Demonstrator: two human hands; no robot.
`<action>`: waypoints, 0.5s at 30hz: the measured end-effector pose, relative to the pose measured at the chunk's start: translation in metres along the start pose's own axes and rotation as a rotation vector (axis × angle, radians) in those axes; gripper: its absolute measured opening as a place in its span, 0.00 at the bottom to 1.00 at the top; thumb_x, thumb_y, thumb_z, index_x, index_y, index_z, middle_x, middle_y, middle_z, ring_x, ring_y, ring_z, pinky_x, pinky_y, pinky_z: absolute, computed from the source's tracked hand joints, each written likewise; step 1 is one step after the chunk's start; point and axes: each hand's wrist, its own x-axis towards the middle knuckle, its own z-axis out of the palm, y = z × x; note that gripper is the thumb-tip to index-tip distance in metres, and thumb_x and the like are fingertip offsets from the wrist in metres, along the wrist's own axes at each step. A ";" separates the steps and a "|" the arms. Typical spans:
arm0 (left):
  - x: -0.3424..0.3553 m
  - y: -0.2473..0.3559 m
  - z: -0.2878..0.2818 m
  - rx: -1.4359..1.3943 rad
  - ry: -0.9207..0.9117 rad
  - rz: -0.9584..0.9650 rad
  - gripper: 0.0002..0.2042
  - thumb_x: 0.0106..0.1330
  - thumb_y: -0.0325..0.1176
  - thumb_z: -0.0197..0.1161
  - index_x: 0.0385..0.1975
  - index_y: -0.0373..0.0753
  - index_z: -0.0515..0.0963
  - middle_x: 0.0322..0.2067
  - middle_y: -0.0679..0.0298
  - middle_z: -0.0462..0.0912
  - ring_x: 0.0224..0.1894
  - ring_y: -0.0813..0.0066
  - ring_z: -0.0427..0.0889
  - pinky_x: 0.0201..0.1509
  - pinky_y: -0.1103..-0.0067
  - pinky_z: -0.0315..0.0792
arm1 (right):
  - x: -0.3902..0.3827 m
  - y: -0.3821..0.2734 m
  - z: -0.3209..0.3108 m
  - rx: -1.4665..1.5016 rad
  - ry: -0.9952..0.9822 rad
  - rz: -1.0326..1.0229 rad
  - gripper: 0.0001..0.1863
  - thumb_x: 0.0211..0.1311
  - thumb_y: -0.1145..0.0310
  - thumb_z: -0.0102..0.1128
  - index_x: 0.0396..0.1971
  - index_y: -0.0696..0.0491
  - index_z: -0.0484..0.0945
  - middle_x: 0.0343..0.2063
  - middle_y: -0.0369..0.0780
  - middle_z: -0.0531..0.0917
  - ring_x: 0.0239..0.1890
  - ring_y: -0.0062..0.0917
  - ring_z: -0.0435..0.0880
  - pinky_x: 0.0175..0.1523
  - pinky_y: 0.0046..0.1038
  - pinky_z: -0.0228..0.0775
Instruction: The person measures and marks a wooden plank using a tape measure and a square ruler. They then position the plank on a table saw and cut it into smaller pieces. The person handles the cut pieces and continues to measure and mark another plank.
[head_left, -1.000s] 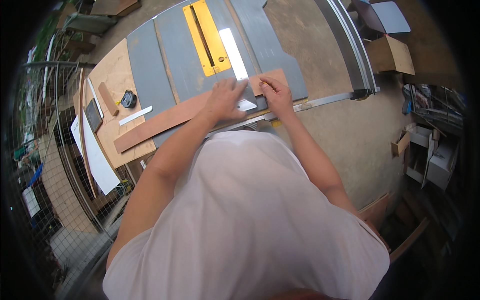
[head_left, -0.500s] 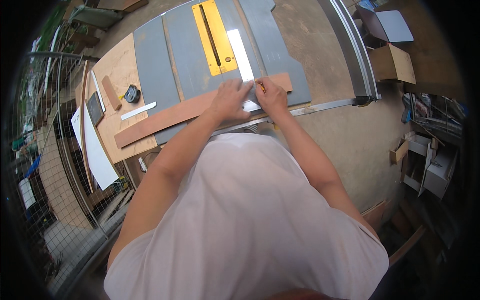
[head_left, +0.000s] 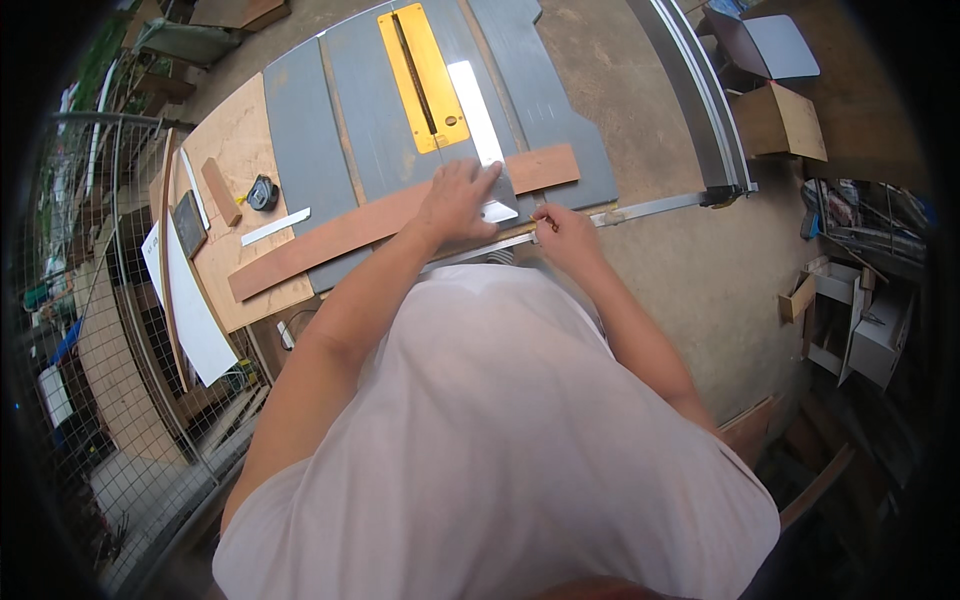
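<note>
My left hand (head_left: 458, 198) lies with fingers spread on a silver metal rule (head_left: 468, 105) and the long reddish wood strip (head_left: 310, 245) beneath it. The strip crosses the grey saw table (head_left: 300, 130) below its yellow insert plate (head_left: 408, 60). My right hand (head_left: 565, 234) is closed on a small pencil (head_left: 543, 219) at the table's front rail (head_left: 642, 208), just right of the rule's lower end and below the wood strip.
On the plywood board (head_left: 235, 130) at left lie a tape measure (head_left: 262, 194), a wood offcut (head_left: 218, 190) and a white strip (head_left: 275, 225). A wire fence (head_left: 110, 400) runs along the left. A cardboard box (head_left: 785, 120) and cabinet pieces (head_left: 875, 335) stand at right.
My right hand has moved off the wood strip beside the rule, down toward the front rail, with the pencil. My left hand stays on the rule.
</note>
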 end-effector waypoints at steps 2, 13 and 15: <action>0.000 0.001 -0.001 0.006 -0.020 -0.009 0.46 0.40 0.48 0.72 0.66 0.43 0.67 0.50 0.50 0.71 0.53 0.50 0.69 0.58 0.59 0.64 | -0.006 0.000 -0.003 0.223 0.168 0.038 0.14 0.59 0.65 0.54 0.39 0.53 0.84 0.34 0.49 0.86 0.39 0.44 0.86 0.46 0.42 0.76; -0.002 0.002 -0.003 0.003 -0.023 -0.014 0.47 0.41 0.48 0.71 0.68 0.43 0.66 0.58 0.46 0.68 0.59 0.47 0.68 0.63 0.58 0.62 | -0.001 -0.016 0.019 -0.042 -0.125 0.119 0.22 0.61 0.64 0.47 0.51 0.52 0.81 0.44 0.53 0.84 0.50 0.48 0.82 0.55 0.45 0.73; -0.003 0.004 -0.005 0.006 -0.037 -0.028 0.47 0.41 0.48 0.71 0.68 0.43 0.65 0.58 0.46 0.68 0.59 0.47 0.68 0.64 0.57 0.62 | -0.004 -0.021 0.018 -0.094 -0.132 0.131 0.22 0.61 0.64 0.46 0.52 0.52 0.81 0.45 0.53 0.84 0.50 0.49 0.82 0.55 0.45 0.73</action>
